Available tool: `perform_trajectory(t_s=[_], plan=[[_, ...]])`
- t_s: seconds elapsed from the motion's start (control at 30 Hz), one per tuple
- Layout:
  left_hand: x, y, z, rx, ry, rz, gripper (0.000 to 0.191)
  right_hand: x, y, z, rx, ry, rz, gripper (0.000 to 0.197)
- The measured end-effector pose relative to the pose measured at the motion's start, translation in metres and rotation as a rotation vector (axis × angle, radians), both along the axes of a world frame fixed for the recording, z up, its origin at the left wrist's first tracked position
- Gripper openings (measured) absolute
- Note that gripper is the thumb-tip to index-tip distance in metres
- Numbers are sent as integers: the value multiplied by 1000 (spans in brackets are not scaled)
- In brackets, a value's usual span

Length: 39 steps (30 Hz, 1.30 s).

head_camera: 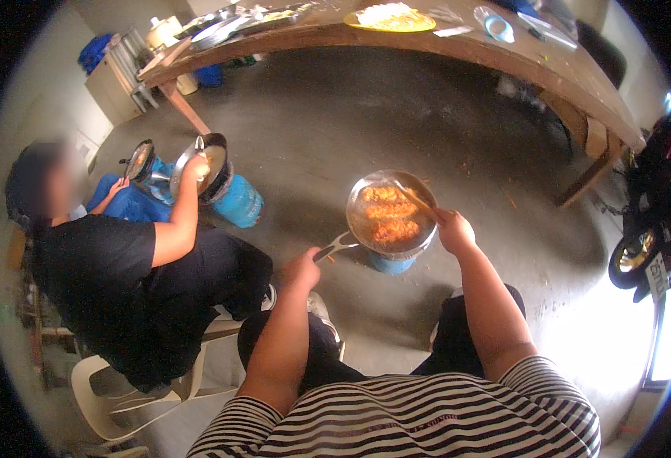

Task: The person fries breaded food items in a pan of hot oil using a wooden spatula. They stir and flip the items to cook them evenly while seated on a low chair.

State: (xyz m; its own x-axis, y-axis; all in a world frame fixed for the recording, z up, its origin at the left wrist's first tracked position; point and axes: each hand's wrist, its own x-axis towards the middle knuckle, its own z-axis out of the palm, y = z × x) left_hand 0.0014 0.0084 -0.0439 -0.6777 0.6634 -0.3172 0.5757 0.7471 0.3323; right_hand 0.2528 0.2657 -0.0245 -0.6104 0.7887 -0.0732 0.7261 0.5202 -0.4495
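Note:
A metal frying pan [351,194] rests on a small burner with a blue base [393,264] in front of my knees. My left hand [302,272] grips the end of the pan's handle [336,246]. Three orange-brown frying fritters [391,212] lie side by side in the pan. My right hand [456,232] holds a wooden spatula [421,204] at the pan's right rim. The spatula's tip reaches in over the farthest fritter; whether it touches is hard to tell.
On my left, a person [106,252] in black sits on a white plastic chair [92,395], holding a utensil over a wok [218,150] on a blue gas cylinder [243,200]. Beyond stands a wooden table [289,41] with a yellow plate [364,23]. A motorcycle [650,229] is at right.

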Motion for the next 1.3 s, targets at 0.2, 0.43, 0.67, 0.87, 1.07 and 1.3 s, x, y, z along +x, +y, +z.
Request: perform_trajectory(t_s=[0.2, 0.43, 0.67, 0.87, 1.07, 1.3], plan=[[-5, -3, -16, -23, 23, 8, 44, -9, -16, 23, -37, -99, 14, 41], [-1, -1, 0, -80, 63, -25, 40, 12, -13, 26, -12, 39, -24, 41], [1, 9, 12, -47, 33, -86, 39, 24, -9, 23, -46, 74, -43, 42], [-3, 8, -4, -48, 0, -38, 41, 20, -12, 22, -104, 145, -138, 35], [3, 8, 5, -21, 68, -43, 41, 21, -13, 37, -85, -7, -205, 31], [0, 8, 7, 22, 5, -26, 38, 28, -7, 27, -47, -73, -212, 33]])
